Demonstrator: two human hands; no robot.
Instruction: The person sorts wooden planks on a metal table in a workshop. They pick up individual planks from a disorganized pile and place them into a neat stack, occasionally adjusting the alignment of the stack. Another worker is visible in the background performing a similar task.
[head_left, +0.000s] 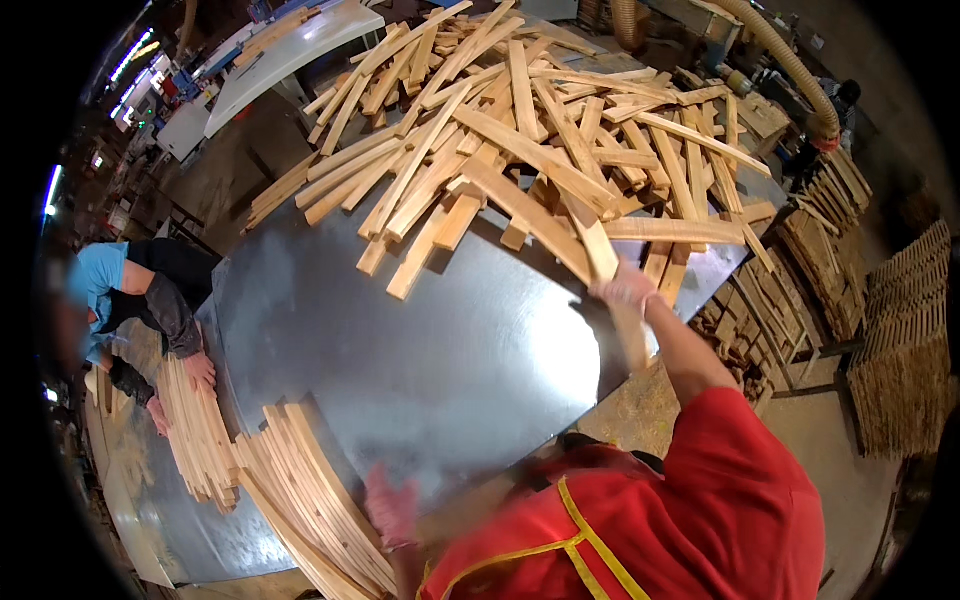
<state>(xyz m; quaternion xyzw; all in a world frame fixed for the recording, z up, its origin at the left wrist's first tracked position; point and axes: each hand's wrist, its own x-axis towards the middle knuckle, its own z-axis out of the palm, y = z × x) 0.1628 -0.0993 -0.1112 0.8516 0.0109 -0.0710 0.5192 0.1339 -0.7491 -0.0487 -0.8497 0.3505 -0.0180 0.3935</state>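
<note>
My right hand [625, 285] is closed round a wooden slat [595, 243] at the near right edge of a large heap of loose slats [480, 140]. The slat's lower end, somewhat blurred, sticks out below my fingers. My left hand [392, 508] is in the lower middle, smeared by motion, its fingers apart and nothing seen in them. It is just right of a row of slats [310, 490] lying side by side. Both hands seem to wear pinkish gloves.
A dark, shiny metal table [400, 370] carries the heap. At the left, a co-worker in a blue top [105, 280] has both hands on another bundle of slats [190, 440]. Stacked wood [900, 350] stands at the right, below a ribbed hose [790, 65].
</note>
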